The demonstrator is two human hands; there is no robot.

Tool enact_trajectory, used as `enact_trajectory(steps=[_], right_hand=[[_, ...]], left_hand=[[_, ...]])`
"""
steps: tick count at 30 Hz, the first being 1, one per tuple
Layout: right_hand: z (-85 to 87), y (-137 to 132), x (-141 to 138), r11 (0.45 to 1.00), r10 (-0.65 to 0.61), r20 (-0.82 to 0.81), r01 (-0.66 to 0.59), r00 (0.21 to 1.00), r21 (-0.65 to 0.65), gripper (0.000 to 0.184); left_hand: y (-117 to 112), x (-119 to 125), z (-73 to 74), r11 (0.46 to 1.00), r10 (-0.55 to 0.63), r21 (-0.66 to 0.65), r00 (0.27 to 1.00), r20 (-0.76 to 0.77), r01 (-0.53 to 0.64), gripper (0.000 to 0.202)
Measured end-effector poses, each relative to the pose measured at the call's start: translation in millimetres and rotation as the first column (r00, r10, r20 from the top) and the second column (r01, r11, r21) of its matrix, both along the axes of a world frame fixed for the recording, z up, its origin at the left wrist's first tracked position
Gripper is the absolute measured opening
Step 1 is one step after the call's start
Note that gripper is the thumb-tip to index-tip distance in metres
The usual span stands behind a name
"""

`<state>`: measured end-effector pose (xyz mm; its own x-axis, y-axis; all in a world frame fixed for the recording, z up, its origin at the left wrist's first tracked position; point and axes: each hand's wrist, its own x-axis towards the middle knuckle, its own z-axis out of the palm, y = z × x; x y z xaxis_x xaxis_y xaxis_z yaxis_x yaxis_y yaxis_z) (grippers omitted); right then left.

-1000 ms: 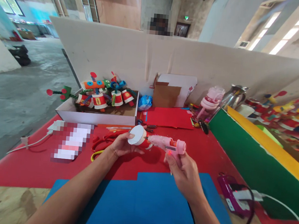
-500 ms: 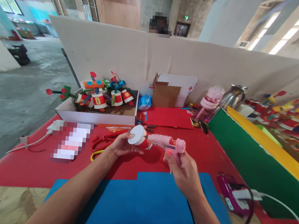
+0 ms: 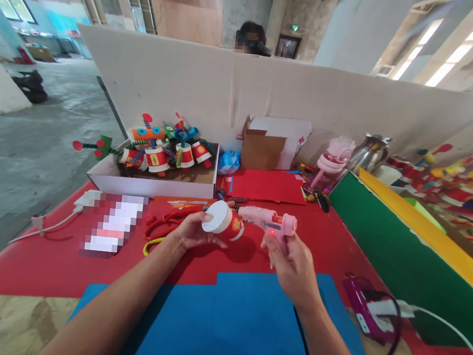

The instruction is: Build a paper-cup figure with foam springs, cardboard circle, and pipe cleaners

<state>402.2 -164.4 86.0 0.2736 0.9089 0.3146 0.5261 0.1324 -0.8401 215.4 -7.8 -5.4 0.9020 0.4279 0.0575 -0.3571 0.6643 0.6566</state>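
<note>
My left hand (image 3: 194,230) grips a red and white paper cup (image 3: 231,227), tilted so its white round end (image 3: 216,217) faces left and up toward me. A yellow emblem shows on the cup's red side. A pink hot glue gun (image 3: 271,223) with a lit red light is in my right hand (image 3: 293,264), fingers wrapped round its handle. Its nozzle points left and lies close to the cup's upper side; whether they touch, I cannot tell. Scissors with red and yellow handles (image 3: 153,246) lie on the red table beside my left hand.
Cup figures (image 3: 157,160) fill a white box (image 3: 156,187) at the back left. Red paper sheets (image 3: 267,187), a pink bottle (image 3: 332,159) and a metal jug (image 3: 368,151) stand or lie behind. Blue foam (image 3: 222,327) is in front; a purple power strip (image 3: 368,313) sits right.
The glue gun has shifted slightly right and its nozzle has moved up along the cup. The cup has turned, so more of its red side and emblem shows.
</note>
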Motion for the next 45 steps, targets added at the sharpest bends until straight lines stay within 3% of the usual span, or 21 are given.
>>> enact_trajectory(steps=[3, 6, 11, 13, 14, 16, 19, 21, 23, 25, 27, 28, 30, 32, 33, 34, 35, 37, 42, 45], right_hand=[[-3.5, 7.1, 11.5, 0.998, -0.056, 0.009, 0.056, 0.998, -0.017, 0.03], [-15.0, 18.0, 33.3, 0.989, -0.097, 0.0, 0.097, 0.995, -0.115, 0.032], [-43.7, 34.1, 74.6, 0.926, -0.202, -0.257, 0.099, 0.945, -0.364, 0.04], [-52.4, 39.3, 89.4, 0.889, -0.281, -0.28, 0.139, 0.918, -0.436, 0.037], [-55.4, 41.5, 96.7, 0.855, -0.32, -0.225, 0.178, 0.92, -0.487, 0.035], [-58.5, 44.6, 110.7, 0.793, -0.34, 0.039, 0.309, 0.94, -0.524, 0.034], [-54.6, 44.9, 126.5, 0.736, -0.197, 0.479, 0.452, 0.856, -0.505, 0.04], [-46.7, 44.5, 127.2, 0.688, -0.167, 0.611, 0.535, 0.774, -0.49, 0.044], [-37.4, 48.3, 115.3, 0.683, -0.229, 0.611, 0.572, 0.758, -0.454, 0.048], [-30.7, 58.8, 90.6, 0.803, -0.308, 0.415, 0.468, 0.856, -0.368, 0.047], [-30.7, 74.7, 58.4, 0.924, -0.253, 0.012, 0.245, 0.968, -0.293, 0.047], [-33.7, 83.2, 42.3, 0.955, -0.199, -0.203, 0.144, 0.959, -0.258, 0.048], [-45.1, 97.5, 15.7, 0.971, -0.064, -0.529, -0.07, 0.846, -0.23, 0.048], [-60.7, 105.4, 0.6, 0.964, -0.032, -0.7, -0.162, 0.713, -0.21, 0.049], [-68.6, 106.7, -2.7, 0.967, -0.043, -0.743, -0.159, 0.668, -0.198, 0.05], [-75.6, 106.7, -3.7, 0.97, -0.075, -0.772, -0.133, 0.631, -0.203, 0.049], [-81.3, 105.7, -3.3, 0.973, -0.097, -0.797, -0.112, 0.595, -0.202, 0.048], [-87.7, 102.5, -1.4, 0.969, -0.14, -0.84, -0.101, 0.525, -0.224, 0.044], [-81.0, 95.1, -6.9, 0.887, -0.143, -0.888, -0.341, 0.436, -0.31, 0.042], [-73.9, 90.7, -11.8, 0.854, -0.077, -0.922, -0.452, 0.379, -0.257, 0.047]], left_hand=[[0.9, -0.7, -0.5, 0.999, 0.033, -0.011, 0.999, 0.006, -0.033, 0.081], [1.0, -1.4, 2.3, 0.996, 0.086, 0.002, 0.996, -0.001, -0.086, 0.082], [1.7, -2.0, 3.4, 0.989, 0.144, 0.029, 0.989, -0.024, -0.144, 0.081], [2.1, -2.3, 2.3, 0.988, 0.149, 0.033, 0.989, -0.02, -0.149, 0.081], [1.9, -2.3, 2.1, 0.989, 0.147, 0.035, 0.989, -0.017, -0.147, 0.08], [0.5, -2.0, 3.1, 0.988, 0.15, 0.043, 0.989, -0.013, -0.15, 0.08], [-4.3, 0.6, 8.4, 0.975, 0.214, 0.07, 0.976, -0.035, -0.211, 0.082], [-8.5, 4.6, 12.9, 0.948, 0.31, 0.099, 0.949, -0.058, -0.303, 0.084], [-12.5, 9.9, 16.5, 0.888, 0.446, 0.173, 0.891, -0.089, -0.427, 0.089], [-15.4, 15.1, 17.9, 0.765, 0.61, 0.345, 0.784, -0.118, -0.544, 0.095], [-16.6, 18.7, 16.6, 0.555, 0.757, 0.602, 0.649, -0.08, -0.573, 0.101], [-16.5, 19.6, 15.3, 0.409, 0.812, 0.731, 0.584, -0.018, -0.546, 0.101], [-15.2, 19.4, 12.1, 0.054, 0.86, 0.908, 0.481, 0.169, -0.416, 0.097], [-13.5, 17.7, 9.7, -0.294, 0.818, 0.927, 0.441, 0.37, -0.234, 0.088], [-13.1, 16.7, 9.0, -0.428, 0.777, 0.892, 0.443, 0.446, -0.147, 0.085], [-13.0, 15.8, 8.6, -0.529, 0.739, 0.845, 0.45, 0.502, -0.074, 0.081], [-13.3, 15.2, 8.5, -0.602, 0.707, 0.799, 0.454, 0.542, -0.016, 0.079], [-14.9, 14.8, 8.4, -0.685, 0.675, 0.725, 0.435, 0.596, 0.071, 0.075], [-18.9, 16.2, 7.6, -0.746, 0.659, 0.633, 0.362, 0.659, 0.205, 0.073], [-19.5, 17.2, 7.5, -0.774, 0.63, 0.589, 0.37, 0.683, 0.232, 0.068]])
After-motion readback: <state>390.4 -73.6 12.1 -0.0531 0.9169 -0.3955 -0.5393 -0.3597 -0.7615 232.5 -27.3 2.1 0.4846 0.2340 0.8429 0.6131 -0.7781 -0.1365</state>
